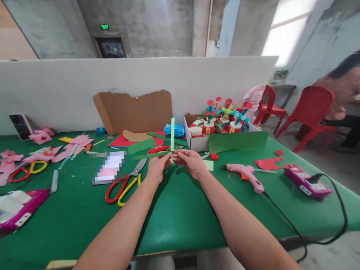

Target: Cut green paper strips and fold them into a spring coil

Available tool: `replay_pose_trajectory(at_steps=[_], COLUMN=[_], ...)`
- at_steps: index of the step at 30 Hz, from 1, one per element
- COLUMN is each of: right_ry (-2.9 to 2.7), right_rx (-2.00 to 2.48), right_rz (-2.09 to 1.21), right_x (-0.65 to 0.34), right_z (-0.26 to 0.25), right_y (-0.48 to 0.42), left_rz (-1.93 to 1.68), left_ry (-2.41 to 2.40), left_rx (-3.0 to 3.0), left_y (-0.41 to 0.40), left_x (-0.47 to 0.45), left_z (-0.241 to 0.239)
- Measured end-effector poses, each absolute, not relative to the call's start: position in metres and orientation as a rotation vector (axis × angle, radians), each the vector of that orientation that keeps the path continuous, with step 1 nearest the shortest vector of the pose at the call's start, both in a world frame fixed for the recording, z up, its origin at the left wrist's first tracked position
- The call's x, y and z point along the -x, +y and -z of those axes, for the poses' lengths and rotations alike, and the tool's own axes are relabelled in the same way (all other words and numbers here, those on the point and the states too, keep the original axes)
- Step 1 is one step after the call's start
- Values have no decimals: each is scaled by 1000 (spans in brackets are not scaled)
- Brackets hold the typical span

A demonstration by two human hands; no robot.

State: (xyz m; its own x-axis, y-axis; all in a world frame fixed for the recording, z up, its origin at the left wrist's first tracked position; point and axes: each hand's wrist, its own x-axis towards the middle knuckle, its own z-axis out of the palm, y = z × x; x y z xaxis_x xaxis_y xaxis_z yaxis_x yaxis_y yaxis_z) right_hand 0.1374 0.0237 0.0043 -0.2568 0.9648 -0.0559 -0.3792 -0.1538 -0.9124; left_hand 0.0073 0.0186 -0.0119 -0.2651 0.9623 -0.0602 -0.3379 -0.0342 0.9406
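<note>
Over the middle of the green table, my left hand (158,166) and my right hand (188,161) meet fingertip to fingertip, both closed in a pinch. Between them, a light green paper strip (173,132) stands upright, and a darker green paper strip (146,156) stretches out to the left. The two strips come together at my fingers, which hide how they join. Scissors with red and yellow handles (134,174) lie beside my left hand. To the right of my right hand rests a pink hot glue gun (244,171). A pale green paper piece (208,164) lies by my right wrist.
A white box (198,143) of colourful spring-antenna figures stands at the back. Pink paper scraps (10,158), a second pair of scissors (39,166) and a purple power strip (26,209) lie left. Another power strip (307,182) sits right. A person (339,93) sits beyond.
</note>
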Motion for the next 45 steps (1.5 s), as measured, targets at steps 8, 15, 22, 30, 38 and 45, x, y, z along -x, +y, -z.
replay_pose_trajectory(at_steps=[8,15,22,30,38,45], right_ry=[-986,-1003,-1001,-1040,-1076,-1165], right_rx=[831,867,942,1057,1031,992], right_rz=[-1604,-1555,-1465,-1179,-1261,-1398], right_x=[-138,-137,-137,-141,-142,-140], right_z=[-5,-5,-7,2,0,0], right_y=[24,23,22,30,29,26], left_rz=[-1536,-1531,-1535,-1528,-1513,-1419], left_ry=[1163,1172,1195,1237,1226,1156], left_rx=[-844,-868,-816,-860,-956,-1157], left_y=[20,18,17,15,15,9], left_x=[-7,-7,-9,-9,-10,-11], left_z=[14,11,7,5,6,1])
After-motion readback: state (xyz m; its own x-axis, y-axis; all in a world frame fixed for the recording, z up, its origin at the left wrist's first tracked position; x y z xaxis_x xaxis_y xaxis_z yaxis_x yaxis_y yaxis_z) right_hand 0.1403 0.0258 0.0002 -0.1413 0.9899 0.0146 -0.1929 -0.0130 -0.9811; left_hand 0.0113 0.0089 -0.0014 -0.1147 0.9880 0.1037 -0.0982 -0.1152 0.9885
